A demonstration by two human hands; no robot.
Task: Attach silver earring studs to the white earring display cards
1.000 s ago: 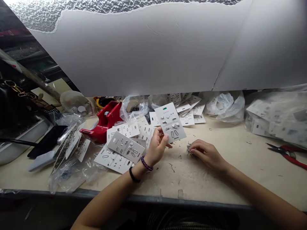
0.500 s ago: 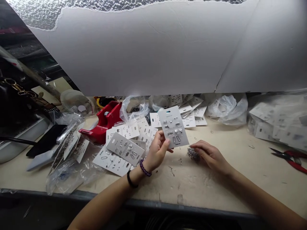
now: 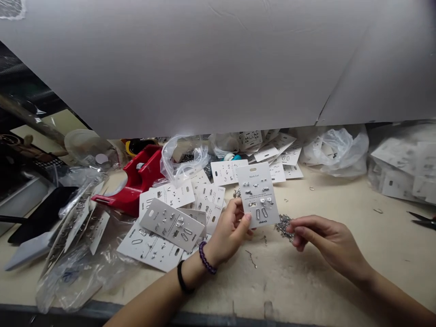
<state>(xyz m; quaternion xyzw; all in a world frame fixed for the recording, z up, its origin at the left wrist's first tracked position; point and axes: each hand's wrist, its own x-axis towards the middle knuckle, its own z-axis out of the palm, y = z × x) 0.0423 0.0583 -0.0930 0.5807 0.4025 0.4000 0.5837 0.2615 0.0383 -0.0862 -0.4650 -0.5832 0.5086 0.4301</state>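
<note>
My left hand (image 3: 235, 229) grips an earring card (image 3: 259, 194) by its lower left edge, thumb in front. The white card stands nearly upright, facing me, with several rows of small silver earrings and two long oval hoops near the bottom. Just right of it, a pile of tiny silver metal pieces (image 3: 283, 225) lies on the table. My right hand (image 3: 322, 238) is at the pile's right side, thumb and forefinger pinched together; whatever they hold is too small to make out. Filled earring cards (image 3: 172, 224) lie overlapped left of my left hand.
A red tape dispenser (image 3: 136, 181) stands behind the cards at left. Clear plastic bags (image 3: 335, 152) and more cards (image 3: 289, 156) line the back. Bagged cards (image 3: 402, 163) sit at right, near dark plier tips (image 3: 422, 220). A large white board (image 3: 204, 68) overhangs the table (image 3: 368, 236).
My right hand has drawn slightly back from the metal pile, its fingers now pinched at the pile's edge. The card stays in my left hand. The view has shifted closer and lower.
</note>
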